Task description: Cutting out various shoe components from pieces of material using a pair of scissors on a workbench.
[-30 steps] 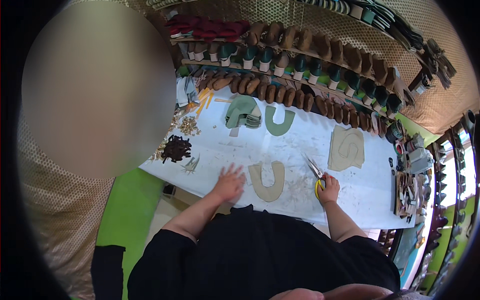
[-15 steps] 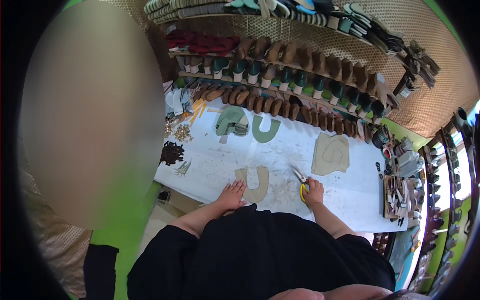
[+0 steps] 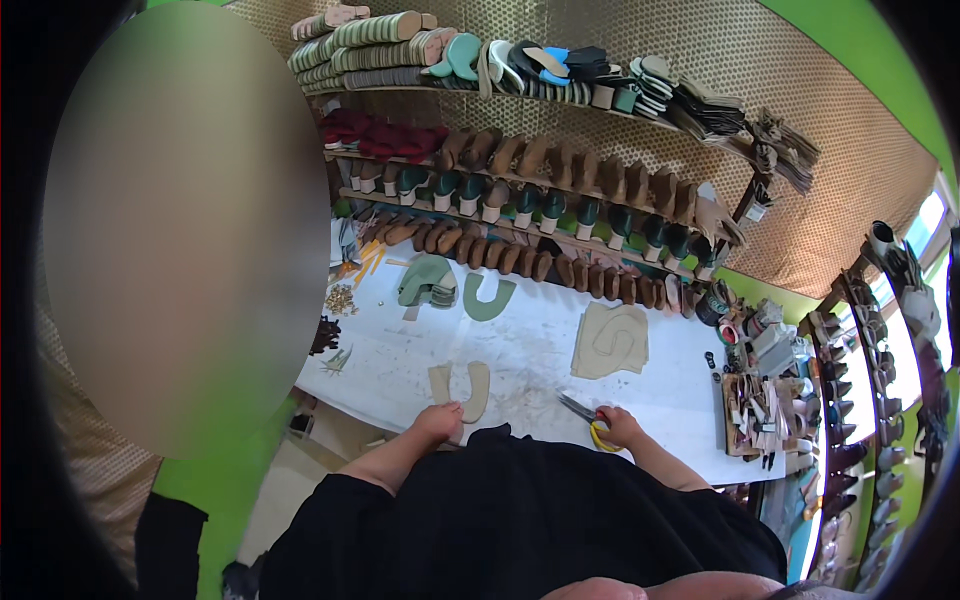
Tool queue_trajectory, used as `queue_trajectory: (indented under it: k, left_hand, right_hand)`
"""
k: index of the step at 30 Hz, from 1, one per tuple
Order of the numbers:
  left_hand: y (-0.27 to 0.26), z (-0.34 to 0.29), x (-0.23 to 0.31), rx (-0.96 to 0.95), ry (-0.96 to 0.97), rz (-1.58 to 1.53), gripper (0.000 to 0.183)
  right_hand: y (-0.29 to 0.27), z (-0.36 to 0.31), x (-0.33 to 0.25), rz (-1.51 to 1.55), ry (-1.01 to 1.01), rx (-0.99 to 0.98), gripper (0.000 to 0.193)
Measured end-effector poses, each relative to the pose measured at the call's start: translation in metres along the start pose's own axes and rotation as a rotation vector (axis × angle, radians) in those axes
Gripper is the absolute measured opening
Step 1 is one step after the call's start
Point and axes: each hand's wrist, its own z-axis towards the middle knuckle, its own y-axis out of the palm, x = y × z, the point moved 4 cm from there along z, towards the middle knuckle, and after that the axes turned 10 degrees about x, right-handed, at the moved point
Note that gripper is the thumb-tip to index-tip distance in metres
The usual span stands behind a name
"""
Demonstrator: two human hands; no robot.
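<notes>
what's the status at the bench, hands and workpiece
Left hand flat on tan U-shaped piece. Right hand gripping yellow-handled scissors, blades on the table. Nothing between the two.

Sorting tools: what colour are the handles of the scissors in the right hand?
Yellow, seen in the head view: scissors in the right hand.

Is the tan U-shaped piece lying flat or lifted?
Flat: the tan U-shaped piece lies on the white table, left hand on its lower edge.

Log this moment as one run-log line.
left hand: on tan U-piece | right hand: holds scissors | surface: white table
</notes>
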Motion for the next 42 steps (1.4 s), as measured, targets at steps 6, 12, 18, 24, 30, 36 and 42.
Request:
queue_trajectory:
  k: [6,12,18,24,30,36,42]
  left_hand:
    - [-0.048,0.027,0.029,-0.122,-0.209,0.024,0.027]
    - [-0.081,0.08,0.022,0.09,-0.102,0.107,0.016]
    - [-0.216,0.153,0.049,0.355,0.099,0.036,0.014]
    - [-0.275,0.142,0.076,0.476,0.328,-0.243,0.022]
    - [-0.158,0.068,0.017,0.203,0.294,0.057,0.011]
    - [-0.043,-0.008,-0.077,-0.239,-0.503,-0.312,0.02]
    - [-0.073,-0.008,-0.054,-0.126,-0.664,-0.026,0.068]
  right_hand:
    - [0.003,-0.003,0.021,0.04,-0.034,-0.099,0.064]
    - [-0.003,0.002,0.015,0.071,-0.084,-0.155,0.065]
    - [0.001,0.001,0.019,0.088,-0.078,-0.148,0.066]
    - [-0.005,-0.006,0.012,0.082,0.004,-0.066,0.059]
    - [-0.002,-0.012,0.01,0.042,0.107,-0.041,0.065]
    - [-0.001,-0.014,0.0,0.0,0.209,-0.059,0.068]
    - [0.002,-0.02,-0.002,-0.045,0.297,-0.031,0.067]
